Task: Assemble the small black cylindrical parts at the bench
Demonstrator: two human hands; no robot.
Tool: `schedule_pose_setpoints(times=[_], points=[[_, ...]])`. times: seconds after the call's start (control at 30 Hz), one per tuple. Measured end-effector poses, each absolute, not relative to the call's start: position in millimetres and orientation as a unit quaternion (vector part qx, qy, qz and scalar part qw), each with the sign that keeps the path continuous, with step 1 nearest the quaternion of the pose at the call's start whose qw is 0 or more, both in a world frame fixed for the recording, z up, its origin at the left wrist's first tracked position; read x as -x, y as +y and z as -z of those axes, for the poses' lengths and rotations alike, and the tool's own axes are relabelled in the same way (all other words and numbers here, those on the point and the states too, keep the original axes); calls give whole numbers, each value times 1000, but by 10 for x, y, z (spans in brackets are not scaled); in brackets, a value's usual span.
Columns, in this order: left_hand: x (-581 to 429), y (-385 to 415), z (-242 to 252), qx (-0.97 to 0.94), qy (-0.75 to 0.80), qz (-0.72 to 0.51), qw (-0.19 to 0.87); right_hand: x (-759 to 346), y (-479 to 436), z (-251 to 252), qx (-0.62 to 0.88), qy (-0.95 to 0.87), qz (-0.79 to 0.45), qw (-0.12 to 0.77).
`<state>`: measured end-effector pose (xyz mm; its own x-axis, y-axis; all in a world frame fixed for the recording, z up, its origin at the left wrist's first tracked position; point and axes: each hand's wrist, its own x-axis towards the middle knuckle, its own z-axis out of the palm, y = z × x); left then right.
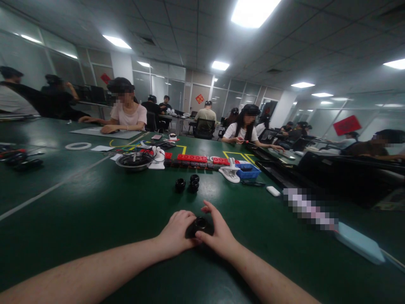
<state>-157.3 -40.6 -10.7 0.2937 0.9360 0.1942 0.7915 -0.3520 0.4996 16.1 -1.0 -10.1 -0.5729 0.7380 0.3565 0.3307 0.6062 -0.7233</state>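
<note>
Low in the middle of the view, both hands are around a glossy black round part [200, 223] with a hole in its top. My left hand [178, 231] is closed round its left side, fingers bent over the far edge. My right hand [222, 233] is on its right side with the thumb across the near rim, while the index finger stands raised away from it. The part's lower body is hidden by the hands. Beyond them, several similar black round parts [194, 184] stand grouped on the green table [139, 207].
Farther back are a metal bowl [134, 162] with dark items, a row of red-and-black pieces [193, 159], a white stand [230, 171] and a blue basket [248, 170]. At right lie a white case [273, 191] and a light-blue slab [360, 242]. People sit across the table.
</note>
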Motion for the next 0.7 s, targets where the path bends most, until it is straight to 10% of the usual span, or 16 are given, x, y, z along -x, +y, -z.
schedule_pose_setpoints(times=[0.7], points=[[1566, -417, 96, -789, 551, -229, 148, -207, -12, 38, 282, -851, -302, 323]])
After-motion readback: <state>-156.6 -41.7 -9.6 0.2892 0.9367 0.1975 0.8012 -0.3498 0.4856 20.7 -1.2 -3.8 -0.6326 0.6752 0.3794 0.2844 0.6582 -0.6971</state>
